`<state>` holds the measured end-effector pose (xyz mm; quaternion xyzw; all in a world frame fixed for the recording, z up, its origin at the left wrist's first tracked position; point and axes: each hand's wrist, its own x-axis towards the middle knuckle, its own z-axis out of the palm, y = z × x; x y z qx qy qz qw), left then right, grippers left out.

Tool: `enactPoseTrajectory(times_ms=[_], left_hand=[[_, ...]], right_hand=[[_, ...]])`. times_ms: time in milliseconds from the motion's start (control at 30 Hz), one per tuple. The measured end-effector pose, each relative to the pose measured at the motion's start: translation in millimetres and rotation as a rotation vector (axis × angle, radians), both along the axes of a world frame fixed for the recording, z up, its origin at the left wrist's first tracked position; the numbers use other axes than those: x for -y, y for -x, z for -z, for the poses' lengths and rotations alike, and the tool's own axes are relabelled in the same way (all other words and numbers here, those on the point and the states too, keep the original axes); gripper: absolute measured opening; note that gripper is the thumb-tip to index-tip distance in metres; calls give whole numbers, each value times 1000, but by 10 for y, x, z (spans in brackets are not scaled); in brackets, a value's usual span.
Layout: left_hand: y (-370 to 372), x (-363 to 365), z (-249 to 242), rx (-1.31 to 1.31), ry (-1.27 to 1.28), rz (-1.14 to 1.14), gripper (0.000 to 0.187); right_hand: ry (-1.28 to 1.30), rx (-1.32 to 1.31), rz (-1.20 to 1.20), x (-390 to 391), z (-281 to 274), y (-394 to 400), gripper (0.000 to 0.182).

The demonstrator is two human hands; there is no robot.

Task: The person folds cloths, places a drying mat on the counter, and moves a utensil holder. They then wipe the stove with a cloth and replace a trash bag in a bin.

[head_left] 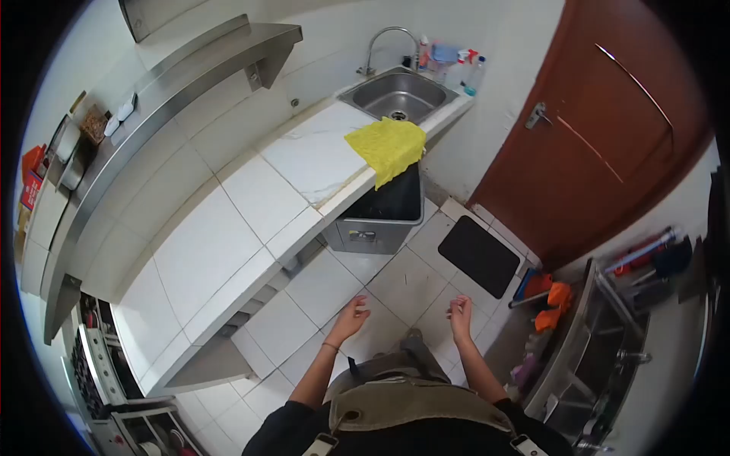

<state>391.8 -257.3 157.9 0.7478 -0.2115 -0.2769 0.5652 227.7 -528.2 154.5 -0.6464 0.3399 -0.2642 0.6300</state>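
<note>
My left hand hangs over the floor tiles with its fingers loosely bent and apart, holding nothing. Level with it on the other side, my right hand is also empty, its fingers half curled but not closed. Neither hand touches anything. Ahead of my left hand, a grey bin with a dark inside stands partly under the counter. A yellow cloth drapes over the counter edge above it, beside the steel sink. The black mat on the floor lies ahead of my right hand.
A white tiled counter runs along the left, with a metal shelf above it. A stove stands at lower left. Spray bottles sit by the sink. Ahead is a brown door; metal equipment lines the right.
</note>
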Motion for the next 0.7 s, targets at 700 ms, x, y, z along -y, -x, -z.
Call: enactPoseTrajectory(times_ms=[700], left_hand=[[-864, 1525, -480, -65, -104, -391, 41]], right_hand=[[-1152, 257, -376, 1168, 165, -4251, 52]])
